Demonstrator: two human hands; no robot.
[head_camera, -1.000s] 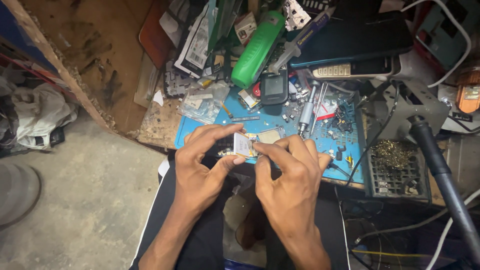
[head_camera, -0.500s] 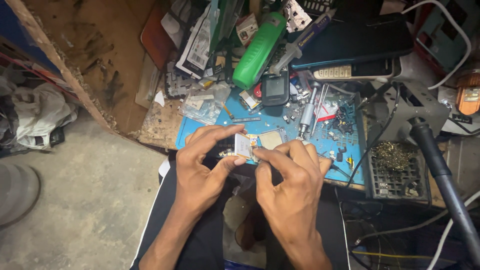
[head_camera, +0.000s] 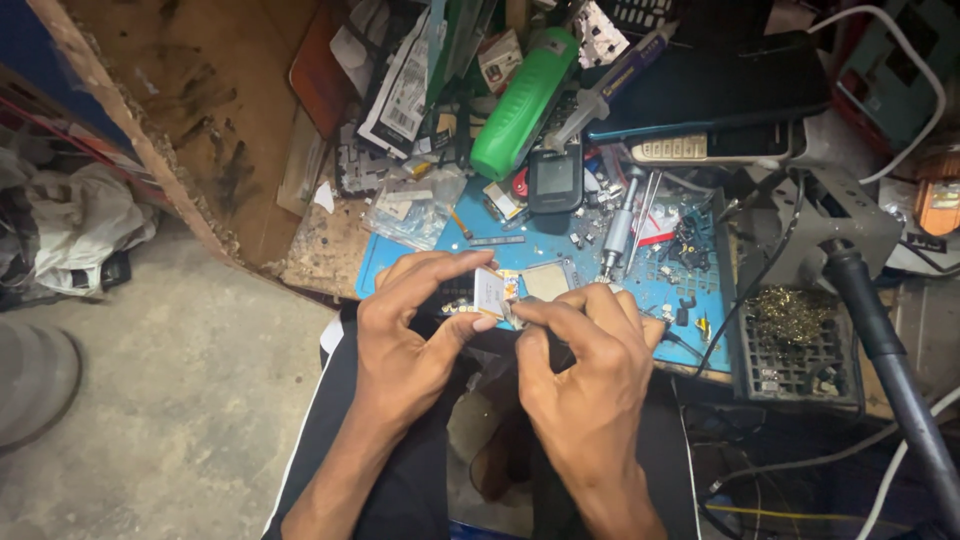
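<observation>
Since the earlier frame both hands have barely shifted: the left hand (head_camera: 415, 335) stays pinched on a small pale flat part (head_camera: 489, 292), while the right hand (head_camera: 585, 365) closes its fingertips on the part's near right corner. Seemingly mid-way through picking at it, the next move needs a steady, fine grip. Beyond lie a blue mat (head_camera: 650, 285) on the cluttered worktop (head_camera: 320, 255), a green cylinder (head_camera: 522, 105) far off, and concrete floor (head_camera: 180, 400) to the left.

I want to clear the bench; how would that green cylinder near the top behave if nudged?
The green cylinder looks round and smooth-sided, so it would probably roll or slide if freed. It lies tilted across piled clutter, so a nudge may shift the packets beneath. It appears to be rigid plastic, likely stiff, not floppy.
</observation>
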